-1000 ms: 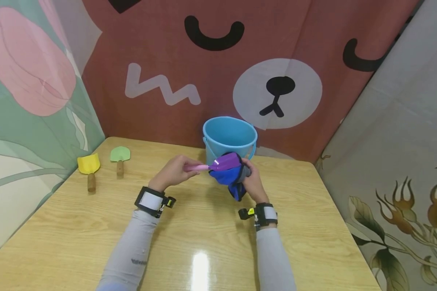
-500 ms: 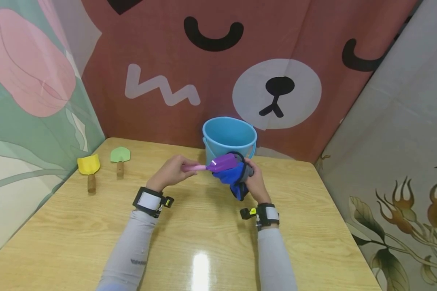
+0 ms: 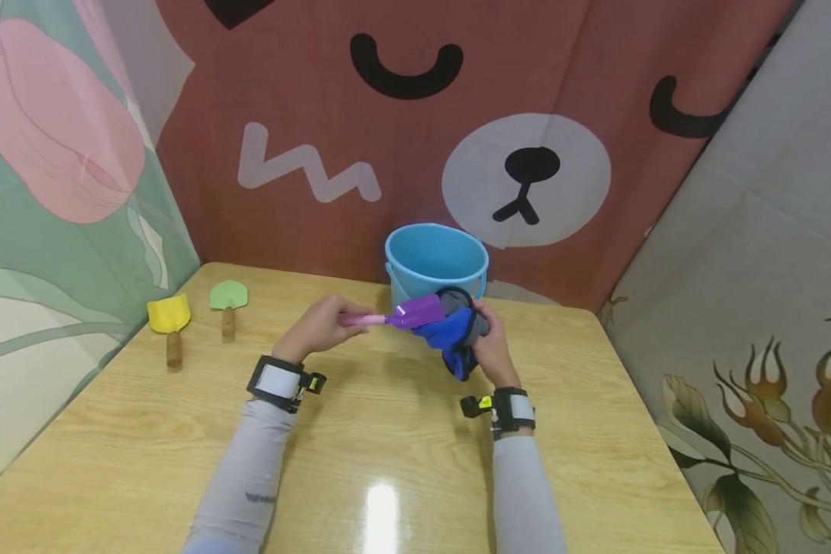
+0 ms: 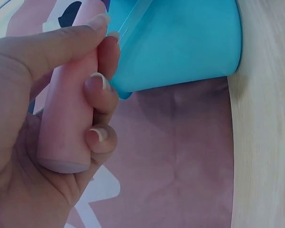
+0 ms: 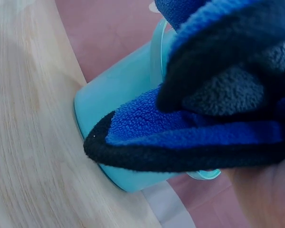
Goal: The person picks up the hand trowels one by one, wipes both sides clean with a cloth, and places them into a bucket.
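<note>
My left hand [image 3: 318, 328] grips the pink handle [image 4: 69, 114] of a toy shovel, fingers wrapped round it. The shovel's purple blade [image 3: 418, 311] points right and lies against a bunched cloth [image 3: 450, 331]. That cloth is blue on one side and grey on the other, with black edging. My right hand [image 3: 493, 346] holds it in folds behind the blade. In the right wrist view the blue terry cloth [image 5: 147, 118] covers most of the fingers.
A light blue bucket [image 3: 400, 281] with a handle stands at the back of the wooden table [image 3: 360, 462], just behind the hands. Towards the back left lie a yellow toy shovel [image 3: 169, 314] and a green one [image 3: 228, 295], both with wooden handles.
Both hands have drawn slightly apart: the left with the shovel to the left, the right with the cloth to the right. More grey cloth shows beyond the blade's tip.
</note>
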`<action>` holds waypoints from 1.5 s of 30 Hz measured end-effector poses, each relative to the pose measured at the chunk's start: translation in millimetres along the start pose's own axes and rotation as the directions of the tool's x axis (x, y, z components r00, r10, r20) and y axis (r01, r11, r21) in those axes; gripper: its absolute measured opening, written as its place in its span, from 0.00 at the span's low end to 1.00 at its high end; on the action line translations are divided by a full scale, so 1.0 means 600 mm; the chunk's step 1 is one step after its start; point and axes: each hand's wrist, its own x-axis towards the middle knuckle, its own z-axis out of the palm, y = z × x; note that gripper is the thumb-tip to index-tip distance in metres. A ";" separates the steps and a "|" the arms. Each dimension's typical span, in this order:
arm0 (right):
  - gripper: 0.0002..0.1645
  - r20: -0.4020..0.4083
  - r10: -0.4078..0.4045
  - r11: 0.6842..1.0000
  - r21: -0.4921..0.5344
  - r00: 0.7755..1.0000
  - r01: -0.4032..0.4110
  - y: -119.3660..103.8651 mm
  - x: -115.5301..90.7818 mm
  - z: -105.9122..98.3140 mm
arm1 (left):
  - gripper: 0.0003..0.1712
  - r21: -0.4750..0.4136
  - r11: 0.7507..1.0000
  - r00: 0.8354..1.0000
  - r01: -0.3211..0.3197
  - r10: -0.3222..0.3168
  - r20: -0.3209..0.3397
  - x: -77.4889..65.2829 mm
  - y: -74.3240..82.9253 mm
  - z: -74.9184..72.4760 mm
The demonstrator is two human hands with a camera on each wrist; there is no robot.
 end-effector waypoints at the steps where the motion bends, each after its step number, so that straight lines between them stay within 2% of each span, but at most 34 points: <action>1: 0.25 0.000 -0.001 1.000 0.002 1.000 0.001 0.000 0.000 0.000 | 0.18 -0.005 1.000 1.000 -0.002 0.002 -0.006 -0.001 -0.002 -0.001; 6: 0.24 -0.009 -0.004 1.000 -0.010 1.000 0.004 -0.004 -0.002 0.000 | 0.18 -0.065 0.997 0.998 -0.031 0.028 -0.048 -0.003 -0.008 -0.005; 13: 0.22 -0.006 -0.049 0.999 -0.002 0.999 0.049 0.048 0.019 0.006 | 0.17 -0.132 0.989 0.996 -0.069 0.060 -0.071 -0.004 0.010 -0.005; 15: 0.23 0.008 -0.039 0.999 0.000 0.999 0.039 0.045 0.019 0.010 | 0.17 -0.138 0.987 0.995 -0.080 0.071 -0.067 -0.002 0.016 -0.003; 22: 0.27 0.056 -0.033 0.999 -0.022 0.998 0.035 -0.004 0.002 0.030 | 0.15 -0.153 0.981 0.993 -0.118 0.112 -0.046 0.005 0.023 0.009; 25: 0.29 0.081 -0.033 0.999 -0.008 0.996 0.034 -0.004 0.001 0.036 | 0.14 -0.160 0.979 0.991 -0.129 0.125 -0.038 0.007 0.024 0.014; 29: 0.31 0.111 -0.054 0.999 -0.001 0.992 0.054 0.001 0.003 0.041 | 0.14 -0.147 0.980 0.991 -0.136 0.132 -0.036 0.009 0.024 0.018; 36: 0.32 0.117 -0.045 0.999 -0.014 0.992 0.047 0.055 0.025 0.040 | 0.16 -0.086 0.990 0.994 -0.112 0.111 -0.015 0.009 0.028 0.017; 45: 0.26 0.079 -0.037 0.998 -0.043 0.996 0.041 0.060 0.023 0.035 | 0.18 -0.025 0.995 0.995 -0.096 0.097 0.039 0.006 0.027 0.011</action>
